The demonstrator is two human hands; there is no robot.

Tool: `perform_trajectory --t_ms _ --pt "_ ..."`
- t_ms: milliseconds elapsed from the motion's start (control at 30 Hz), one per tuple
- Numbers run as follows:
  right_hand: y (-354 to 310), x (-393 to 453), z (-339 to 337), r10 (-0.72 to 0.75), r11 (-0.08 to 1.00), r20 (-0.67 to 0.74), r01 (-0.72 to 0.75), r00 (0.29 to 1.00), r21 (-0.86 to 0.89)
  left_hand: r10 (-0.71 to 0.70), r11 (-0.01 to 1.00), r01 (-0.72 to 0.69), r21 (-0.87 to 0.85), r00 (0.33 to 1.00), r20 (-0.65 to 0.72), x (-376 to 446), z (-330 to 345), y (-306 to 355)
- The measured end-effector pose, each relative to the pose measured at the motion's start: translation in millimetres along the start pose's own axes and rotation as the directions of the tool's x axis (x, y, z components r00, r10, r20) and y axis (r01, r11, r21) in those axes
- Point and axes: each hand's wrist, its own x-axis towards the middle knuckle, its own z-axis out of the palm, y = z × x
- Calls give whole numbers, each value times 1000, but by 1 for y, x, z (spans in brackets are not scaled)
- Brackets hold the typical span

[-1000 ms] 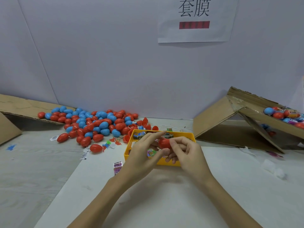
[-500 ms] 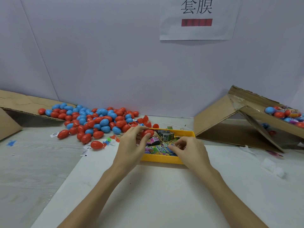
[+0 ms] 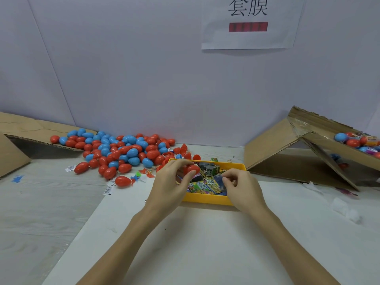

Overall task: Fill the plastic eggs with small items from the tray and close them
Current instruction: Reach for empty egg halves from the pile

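The tray (image 3: 207,199) sits mid-table (image 3: 205,243), small packets (image 3: 205,185) inside it. A pile of plastic eggs (image 3: 123,150) lies behind it toward the table's far left corner, spilling off a cardboard ramp (image 3: 30,128). A cardboard box (image 3: 273,149) holding more eggs (image 3: 357,141) stands at the far right edge.

Pale lilac wall (image 3: 144,75) behind, smooth and evenly lit, with a thin seam running down on the left. White paper sheet (image 3: 249,23) stuck high on it, with two black characters and a red bar. Below, light grey wood-grain table (image 3: 37,212). White board (image 3: 201,247) lying flat on top. Brown cardboard ramps at left (image 3: 24,130) and right (image 3: 273,147).
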Motion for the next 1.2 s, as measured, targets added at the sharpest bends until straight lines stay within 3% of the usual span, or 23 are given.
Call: perform_trajectory --t_ms 167,367,467,567,667,900,1100,1200 --pt "1 -4 -9 -19 935 -86 48 996 350 5 999 -3 -55 999 39 -2 4 5" --pt "-1 -11 -14 -36 802 -60 64 998 593 14 997 -5 -74 994 113 -7 9 12" --pt "-6 -15 -10 -113 802 -38 114 993 586 -26 990 39 -136 995 99 -7 11 11" --pt "-12 -19 -5 -164 788 -18 142 986 599 -202 895 253 -367 964 172 -4 12 12" --pt "-15 -24 -2 -216 797 -33 196 976 571 -312 836 360 -414 933 181 -3 12 13" --pt "-21 -32 3 -322 810 -38 296 946 507 -376 844 400 -358 916 138 -4 13 14" --pt "-26 -34 0 -320 766 -24 274 947 582 -377 735 434 -521 900 218 -2 6 16" --pt "-27 -33 -2 -267 750 -42 235 963 618 -289 851 335 -404 942 171 -2 3 16"
